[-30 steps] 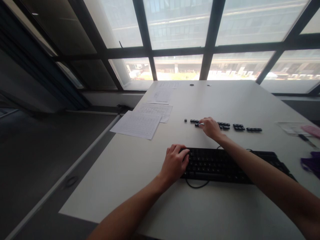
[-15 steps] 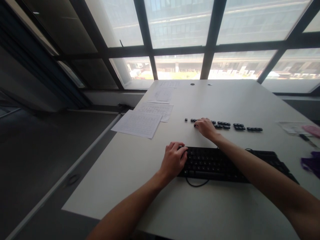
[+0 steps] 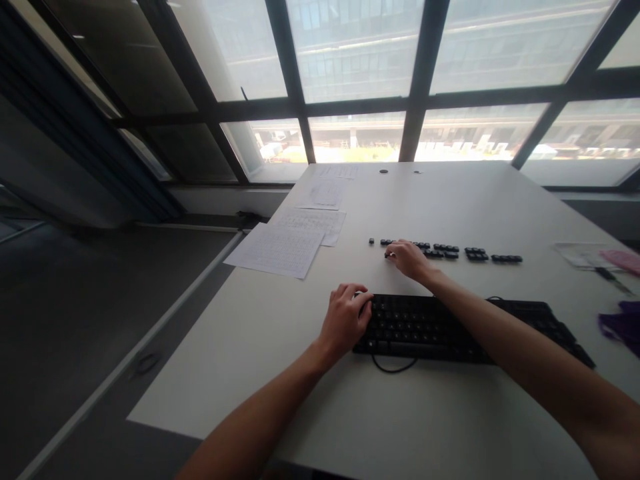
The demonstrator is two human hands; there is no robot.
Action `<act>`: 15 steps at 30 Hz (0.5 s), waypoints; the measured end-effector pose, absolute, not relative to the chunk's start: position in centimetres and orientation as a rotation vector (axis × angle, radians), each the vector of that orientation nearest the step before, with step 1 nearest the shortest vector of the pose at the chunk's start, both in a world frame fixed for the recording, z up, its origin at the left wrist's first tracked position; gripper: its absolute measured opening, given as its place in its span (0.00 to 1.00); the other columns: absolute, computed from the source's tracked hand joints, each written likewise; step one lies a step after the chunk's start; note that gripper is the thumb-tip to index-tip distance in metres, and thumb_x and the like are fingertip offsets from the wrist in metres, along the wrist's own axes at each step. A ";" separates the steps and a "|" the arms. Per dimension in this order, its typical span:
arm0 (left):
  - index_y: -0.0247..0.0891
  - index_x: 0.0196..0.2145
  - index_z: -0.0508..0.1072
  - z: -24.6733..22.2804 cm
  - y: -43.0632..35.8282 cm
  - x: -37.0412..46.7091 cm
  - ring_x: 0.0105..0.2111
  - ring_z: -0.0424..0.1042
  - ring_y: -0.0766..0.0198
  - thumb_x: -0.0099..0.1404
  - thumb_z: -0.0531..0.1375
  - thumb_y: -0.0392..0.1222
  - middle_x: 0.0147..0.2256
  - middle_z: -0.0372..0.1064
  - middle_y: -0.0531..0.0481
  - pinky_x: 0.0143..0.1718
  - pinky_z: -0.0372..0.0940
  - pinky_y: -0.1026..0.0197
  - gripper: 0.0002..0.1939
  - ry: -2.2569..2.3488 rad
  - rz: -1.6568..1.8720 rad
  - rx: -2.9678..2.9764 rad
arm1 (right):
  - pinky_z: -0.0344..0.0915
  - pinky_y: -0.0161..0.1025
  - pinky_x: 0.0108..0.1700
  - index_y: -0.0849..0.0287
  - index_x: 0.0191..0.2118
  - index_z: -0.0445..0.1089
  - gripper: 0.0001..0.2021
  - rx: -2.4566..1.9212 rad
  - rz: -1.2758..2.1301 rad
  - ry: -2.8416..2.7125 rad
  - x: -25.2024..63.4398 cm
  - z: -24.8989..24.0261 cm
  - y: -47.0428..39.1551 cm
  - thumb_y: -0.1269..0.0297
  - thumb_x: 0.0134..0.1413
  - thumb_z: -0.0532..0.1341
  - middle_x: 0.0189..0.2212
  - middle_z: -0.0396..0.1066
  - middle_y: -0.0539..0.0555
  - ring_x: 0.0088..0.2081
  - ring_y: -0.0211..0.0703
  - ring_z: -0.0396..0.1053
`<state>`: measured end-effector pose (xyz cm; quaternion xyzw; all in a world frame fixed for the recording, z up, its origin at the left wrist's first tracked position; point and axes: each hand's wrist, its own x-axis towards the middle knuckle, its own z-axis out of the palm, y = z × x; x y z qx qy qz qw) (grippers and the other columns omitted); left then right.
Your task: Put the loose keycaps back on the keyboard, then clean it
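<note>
A black keyboard (image 3: 415, 327) lies on the white table, partly under my right forearm. My left hand (image 3: 346, 313) rests at its upper left corner, fingers curled over the edge and gripping it. Beyond the keyboard, my right hand (image 3: 407, 259) is at the left part of the rows of loose black keycaps (image 3: 446, 248). Its fingertips pinch a small black keycap (image 3: 388, 255) at the table surface. One single keycap (image 3: 371, 241) sits apart at the left end of the row. Some keycaps are hidden behind my right hand.
Printed sheets (image 3: 277, 250) lie along the left side of the table (image 3: 240, 373). At the right edge are a pink item (image 3: 620, 260), a tool with a black handle (image 3: 606, 274) and purple cloth (image 3: 620, 325). A cable loops out below the keyboard. Windows stand behind the table.
My right hand has shifted slightly left and toward me, with the small keycap at its fingertips. My left hand stays on the keyboard's corner.
</note>
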<state>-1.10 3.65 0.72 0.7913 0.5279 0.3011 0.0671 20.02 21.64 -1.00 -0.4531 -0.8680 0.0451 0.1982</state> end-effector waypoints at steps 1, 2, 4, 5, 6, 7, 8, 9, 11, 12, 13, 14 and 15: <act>0.41 0.46 0.78 0.7 3.7 -1.1 0.50 0.67 0.54 0.70 0.59 0.36 0.47 0.73 0.46 0.52 0.62 0.49 0.10 1.594 0.908 2.383 | 0.64 0.39 0.44 0.59 0.36 0.77 0.07 -1.242 0.140 -2.399 20.1 -0.8 21.1 0.76 0.57 0.64 0.36 0.78 0.57 0.42 0.48 0.72; 0.41 0.46 0.78 0.7 3.7 -1.1 0.50 0.67 0.54 0.69 0.59 0.36 0.47 0.73 0.46 0.52 0.62 0.49 0.10 1.596 0.910 2.379 | 0.64 0.39 0.44 0.59 0.36 0.77 0.06 -1.214 0.161 -2.364 20.1 -0.6 20.5 0.76 0.57 0.64 0.36 0.78 0.56 0.41 0.48 0.72; 0.41 0.45 0.78 0.7 3.8 -1.1 0.50 0.67 0.54 0.69 0.59 0.36 0.47 0.74 0.46 0.53 0.63 0.49 0.10 1.593 0.922 2.366 | 0.64 0.39 0.43 0.59 0.36 0.77 0.04 -1.162 0.223 -2.289 20.3 0.1 18.5 0.74 0.57 0.65 0.35 0.77 0.55 0.38 0.46 0.72; 0.41 0.45 0.78 0.7 3.8 -1.1 0.50 0.68 0.55 0.69 0.59 0.36 0.47 0.74 0.46 0.53 0.63 0.49 0.10 1.587 0.929 2.359 | 0.64 0.38 0.42 0.59 0.36 0.77 0.04 -1.138 0.261 -2.256 20.4 0.5 17.2 0.74 0.57 0.65 0.34 0.77 0.54 0.37 0.45 0.72; 0.41 0.45 0.78 0.6 3.8 -1.1 0.49 0.68 0.55 0.69 0.59 0.35 0.46 0.74 0.47 0.53 0.63 0.49 0.10 1.577 0.939 2.352 | 0.64 0.38 0.41 0.58 0.36 0.76 0.03 -1.117 0.307 -2.234 20.5 0.8 15.9 0.73 0.57 0.66 0.34 0.76 0.54 0.36 0.44 0.72; 0.41 0.45 0.78 0.6 3.8 -1.1 0.49 0.68 0.55 0.69 0.60 0.35 0.46 0.75 0.47 0.53 0.63 0.49 0.09 1.566 0.950 2.345 | 0.64 0.38 0.40 0.58 0.36 0.76 0.03 -1.096 0.348 -2.225 20.6 1.1 14.5 0.72 0.57 0.66 0.33 0.76 0.53 0.35 0.44 0.72; 0.41 0.45 0.78 0.7 3.8 -1.0 0.49 0.68 0.55 0.69 0.60 0.35 0.45 0.75 0.47 0.53 0.63 0.49 0.09 1.553 0.961 2.340 | 0.64 0.38 0.40 0.58 0.36 0.76 0.03 -1.074 0.381 -2.227 20.8 1.4 13.1 0.72 0.57 0.66 0.33 0.76 0.53 0.36 0.44 0.72; 0.41 0.45 0.78 0.7 3.7 -1.0 0.48 0.69 0.55 0.69 0.60 0.35 0.45 0.75 0.47 0.52 0.64 0.49 0.09 1.538 0.970 2.336 | 0.64 0.38 0.40 0.58 0.35 0.76 0.03 -1.054 0.414 -2.248 20.9 1.6 11.8 0.73 0.57 0.65 0.33 0.76 0.53 0.37 0.44 0.72; 0.41 0.45 0.78 0.7 3.7 -0.9 0.48 0.69 0.55 0.69 0.59 0.35 0.45 0.76 0.47 0.52 0.64 0.49 0.10 1.509 0.990 2.329 | 0.64 0.39 0.41 0.57 0.35 0.76 0.05 -1.051 0.453 -2.297 21.1 1.9 9.8 0.74 0.57 0.65 0.33 0.76 0.53 0.37 0.45 0.71; 0.41 0.45 0.78 0.7 3.7 -0.8 0.48 0.69 0.55 0.69 0.59 0.35 0.45 0.76 0.47 0.52 0.64 0.48 0.10 1.491 0.998 2.328 | 0.64 0.39 0.41 0.57 0.35 0.76 0.06 -1.054 0.464 -2.324 21.2 2.0 9.1 0.75 0.56 0.65 0.33 0.76 0.53 0.38 0.45 0.71; 0.42 0.46 0.78 0.7 3.6 -0.7 0.48 0.69 0.55 0.69 0.59 0.35 0.46 0.76 0.47 0.52 0.64 0.48 0.10 1.469 1.004 2.330 | 0.64 0.39 0.41 0.57 0.35 0.76 0.06 -1.057 0.470 -2.352 21.2 2.0 8.5 0.75 0.56 0.65 0.33 0.76 0.53 0.38 0.45 0.71; 0.42 0.46 0.78 0.7 3.6 -0.6 0.48 0.69 0.55 0.70 0.58 0.35 0.46 0.76 0.47 0.52 0.64 0.48 0.11 1.442 1.009 2.337 | 0.64 0.40 0.41 0.57 0.35 0.76 0.06 -1.058 0.471 -2.381 21.3 2.1 8.1 0.76 0.56 0.65 0.33 0.76 0.53 0.38 0.46 0.70; 0.42 0.47 0.78 0.7 3.5 -0.4 0.48 0.69 0.55 0.70 0.58 0.35 0.47 0.76 0.47 0.53 0.64 0.48 0.12 1.413 1.009 2.347 | 0.64 0.40 0.41 0.57 0.36 0.76 0.06 -1.056 0.465 -2.412 21.3 2.1 7.8 0.76 0.56 0.65 0.33 0.76 0.54 0.38 0.46 0.70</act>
